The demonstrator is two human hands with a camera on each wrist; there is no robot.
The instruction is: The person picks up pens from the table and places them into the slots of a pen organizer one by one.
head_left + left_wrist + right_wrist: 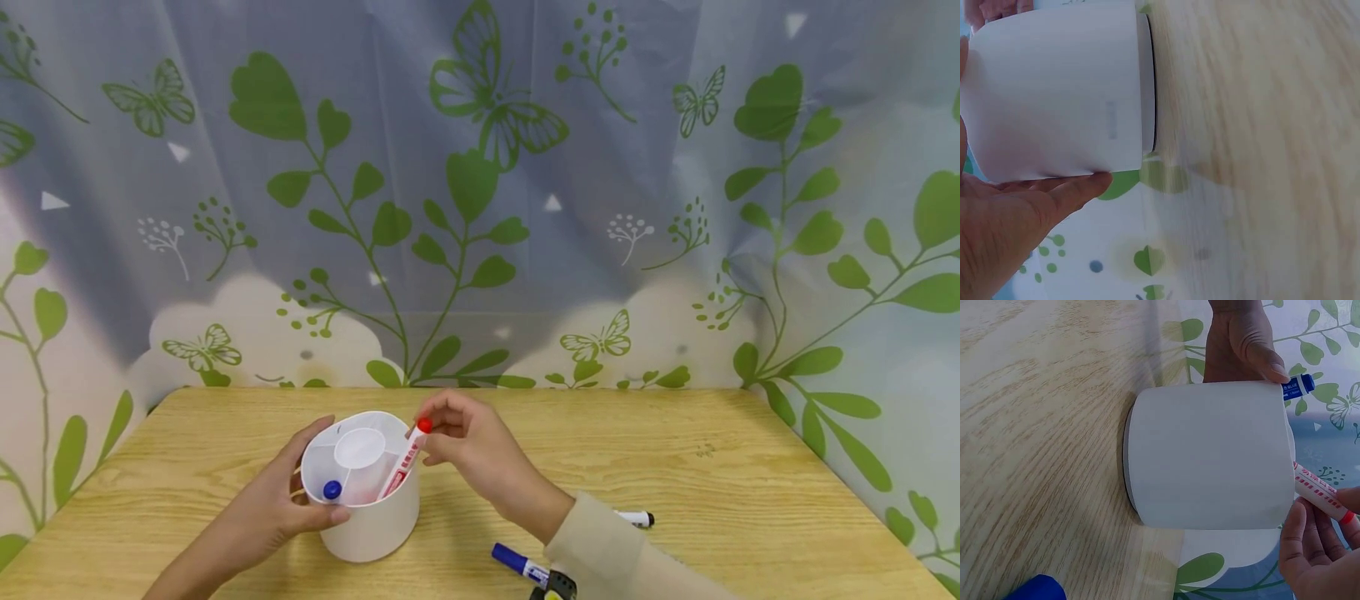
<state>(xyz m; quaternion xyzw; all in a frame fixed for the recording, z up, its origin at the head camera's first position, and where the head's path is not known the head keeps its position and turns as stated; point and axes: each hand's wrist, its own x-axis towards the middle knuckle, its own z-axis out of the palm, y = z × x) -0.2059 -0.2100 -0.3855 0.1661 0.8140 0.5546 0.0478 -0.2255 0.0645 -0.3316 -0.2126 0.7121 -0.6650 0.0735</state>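
Observation:
My left hand point(258, 508) grips the white round pen holder point(371, 533) by its left side, thumb at the front rim and fingers round the back. Inside, dividers surround a round middle compartment. A blue marker point(332, 490) stands in the left compartment, its end at the rim. With thumb and fingers, my right hand point(480, 442) pinches a red-and-white marker point(405, 462) near its red top end. That marker leans, its lower part inside the holder's right side. In the right wrist view, its upper part point(1319, 490) sticks out beyond the rim.
On the wooden table point(720, 467), a blue-capped marker point(517, 562) lies at the front, partly behind a black-and-yellow object point(555, 587). A white marker with a black end point(636, 519) lies partly hidden by the right sleeve point(615, 542). A leaf-patterned curtain point(390, 275) hangs behind.

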